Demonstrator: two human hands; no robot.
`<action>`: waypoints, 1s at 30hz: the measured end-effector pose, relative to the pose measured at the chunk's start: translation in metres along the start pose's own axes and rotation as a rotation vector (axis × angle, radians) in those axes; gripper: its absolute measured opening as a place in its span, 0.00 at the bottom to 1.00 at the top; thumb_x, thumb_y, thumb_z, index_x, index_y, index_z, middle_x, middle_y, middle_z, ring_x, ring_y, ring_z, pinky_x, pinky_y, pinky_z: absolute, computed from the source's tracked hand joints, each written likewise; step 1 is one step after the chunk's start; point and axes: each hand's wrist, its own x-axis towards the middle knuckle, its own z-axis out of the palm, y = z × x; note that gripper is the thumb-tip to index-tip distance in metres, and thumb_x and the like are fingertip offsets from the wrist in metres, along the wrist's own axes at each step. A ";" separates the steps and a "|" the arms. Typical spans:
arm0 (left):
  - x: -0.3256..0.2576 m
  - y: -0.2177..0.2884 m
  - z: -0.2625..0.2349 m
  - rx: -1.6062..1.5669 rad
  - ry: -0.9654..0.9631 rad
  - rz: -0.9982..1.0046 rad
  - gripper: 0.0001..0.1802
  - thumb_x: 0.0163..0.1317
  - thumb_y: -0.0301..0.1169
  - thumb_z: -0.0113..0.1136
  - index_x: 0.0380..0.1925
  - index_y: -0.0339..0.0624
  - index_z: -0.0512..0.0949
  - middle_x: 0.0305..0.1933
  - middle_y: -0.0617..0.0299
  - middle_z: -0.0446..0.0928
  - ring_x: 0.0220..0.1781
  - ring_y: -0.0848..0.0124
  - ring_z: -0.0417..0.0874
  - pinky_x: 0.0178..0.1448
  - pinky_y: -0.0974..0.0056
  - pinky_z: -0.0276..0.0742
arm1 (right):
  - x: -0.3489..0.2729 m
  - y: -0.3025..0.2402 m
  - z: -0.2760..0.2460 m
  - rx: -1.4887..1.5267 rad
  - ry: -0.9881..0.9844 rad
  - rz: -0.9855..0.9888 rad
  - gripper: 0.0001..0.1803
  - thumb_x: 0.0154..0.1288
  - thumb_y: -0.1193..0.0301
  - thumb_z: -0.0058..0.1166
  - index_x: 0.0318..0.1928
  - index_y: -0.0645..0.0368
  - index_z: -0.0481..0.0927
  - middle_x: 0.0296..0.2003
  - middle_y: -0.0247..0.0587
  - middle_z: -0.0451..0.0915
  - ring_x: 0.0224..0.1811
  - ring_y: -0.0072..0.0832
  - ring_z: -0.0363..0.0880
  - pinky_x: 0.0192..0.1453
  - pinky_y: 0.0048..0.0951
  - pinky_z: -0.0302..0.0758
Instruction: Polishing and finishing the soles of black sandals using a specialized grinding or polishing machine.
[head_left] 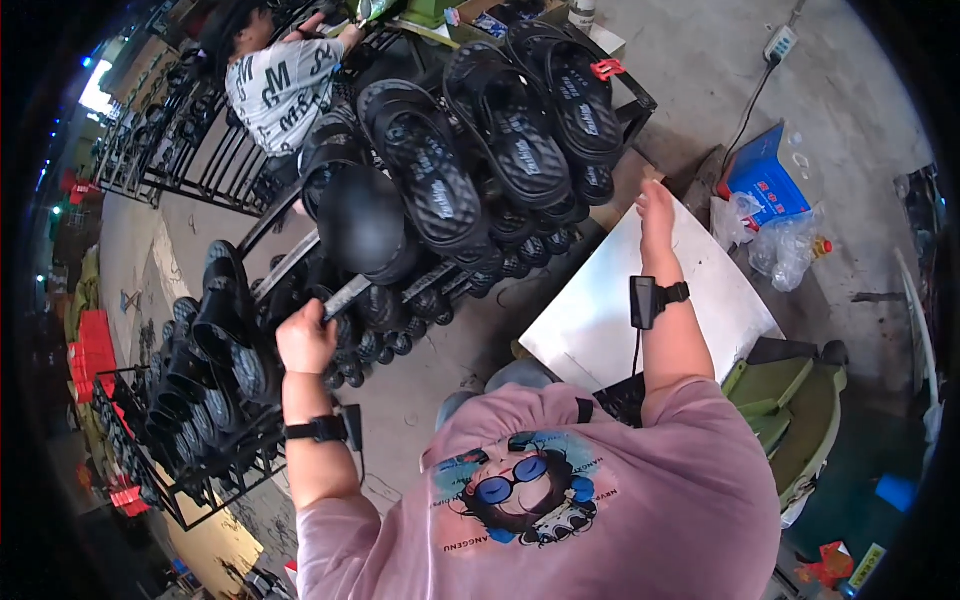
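My left hand [307, 337] is closed around the end of a metal bar [347, 296] of a sandal rack. Black sandals [432, 190] with textured footbeds hang in rows on this rack, just beyond the hand. One dark sandal [362, 225] near the bar is blurred. More black sandals [228, 330] stand to the left of my left hand. My right hand [656, 215] reaches forward over the far part of a white tabletop [640, 300], with its fingers stretched out and nothing visible in them. Each of my wrists wears a black strapped device.
A person in a patterned white shirt [283, 92] works beyond the rack at upper left. A blue box [768, 180] and clear plastic bags [785, 250] lie on the floor past the tabletop. A green chair [785, 410] stands at my right.
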 end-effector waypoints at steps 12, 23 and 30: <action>-0.007 -0.033 0.013 0.122 0.016 0.030 0.15 0.42 0.32 0.64 0.31 0.40 0.74 0.26 0.48 0.75 0.31 0.48 0.78 0.34 0.51 0.74 | -0.043 0.075 0.031 -1.204 -0.407 -0.770 0.36 0.55 0.42 0.54 0.63 0.38 0.68 0.68 0.50 0.56 0.71 0.48 0.52 0.73 0.44 0.49; -0.045 0.145 0.083 -0.055 0.434 0.589 0.27 0.48 0.27 0.65 0.52 0.42 0.73 0.58 0.46 0.68 0.59 0.47 0.69 0.63 0.51 0.64 | -0.042 0.101 0.019 -1.086 -0.285 -0.907 0.38 0.52 0.35 0.51 0.57 0.44 0.75 0.65 0.55 0.61 0.68 0.50 0.57 0.70 0.43 0.54; 0.022 0.224 0.184 -0.112 0.158 0.326 0.32 0.54 0.48 0.62 0.60 0.58 0.69 0.65 0.44 0.63 0.65 0.43 0.64 0.65 0.44 0.61 | -0.041 0.109 0.016 -1.058 -0.159 -1.054 0.33 0.51 0.41 0.57 0.55 0.42 0.77 0.62 0.52 0.66 0.65 0.48 0.63 0.67 0.42 0.61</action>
